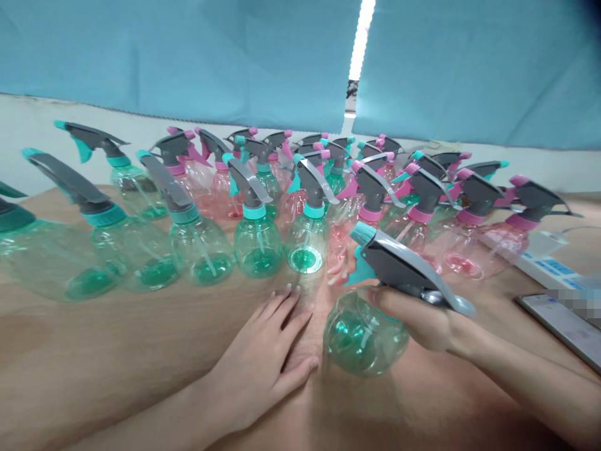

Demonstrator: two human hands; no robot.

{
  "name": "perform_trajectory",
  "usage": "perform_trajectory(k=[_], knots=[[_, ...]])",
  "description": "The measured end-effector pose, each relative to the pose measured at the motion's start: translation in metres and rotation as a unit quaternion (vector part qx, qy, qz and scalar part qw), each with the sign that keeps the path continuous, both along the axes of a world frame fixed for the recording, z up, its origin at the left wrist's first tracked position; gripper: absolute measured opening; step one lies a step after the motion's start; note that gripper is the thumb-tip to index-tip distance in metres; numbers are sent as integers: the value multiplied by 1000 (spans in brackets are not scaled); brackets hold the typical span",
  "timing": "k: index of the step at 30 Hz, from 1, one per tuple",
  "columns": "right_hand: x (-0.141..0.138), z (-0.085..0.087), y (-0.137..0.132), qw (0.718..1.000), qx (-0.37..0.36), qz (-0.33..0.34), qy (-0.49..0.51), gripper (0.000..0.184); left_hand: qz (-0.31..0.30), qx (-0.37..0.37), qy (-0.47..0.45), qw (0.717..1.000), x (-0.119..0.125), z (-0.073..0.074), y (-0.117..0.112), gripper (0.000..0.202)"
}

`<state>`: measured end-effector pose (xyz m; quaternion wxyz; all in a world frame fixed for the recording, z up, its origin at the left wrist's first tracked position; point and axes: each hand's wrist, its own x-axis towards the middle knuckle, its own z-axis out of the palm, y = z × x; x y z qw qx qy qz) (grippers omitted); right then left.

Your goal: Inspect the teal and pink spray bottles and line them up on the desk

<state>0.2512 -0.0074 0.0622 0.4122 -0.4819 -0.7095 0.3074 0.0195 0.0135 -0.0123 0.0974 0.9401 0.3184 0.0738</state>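
One right hand (417, 316) grips round green clear-plastic spray bottle (361, 341); left hand (270, 341) spread flat on brown tabletop (107, 363); hold bottle firmly

I face a light-brown, wood-toned tabletop (61, 351), which fills my lower field of view. Behind its far edge stands a white wall section (28, 138). Above this section, a blue, sheet-like covering (188, 56) spans the width. A narrow, bright white strip of light (362, 47) divides the covering, right of centre.
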Motion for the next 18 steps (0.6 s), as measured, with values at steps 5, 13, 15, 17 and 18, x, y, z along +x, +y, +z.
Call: perform_trajectory(k=[5,13,15,17,18], knots=[[-4,0,1,998,25,22,44,26,1,-1,-5,1000,0,0,0,60],[-4,-7,4,998,15,29,60,26,-7,11,-20,1000,-2,-3,0,60],[-4,-8,4,997,9,38,62,34,-6,8,-23,1000,-2,-3,0,60],[-4,-8,3,997,0,45,66,38,-5,4,-23,1000,-1,-3,0,60],[-4,-8,3,997,-3,46,69,39,-4,2,-21,1000,-1,-2,0,60]])
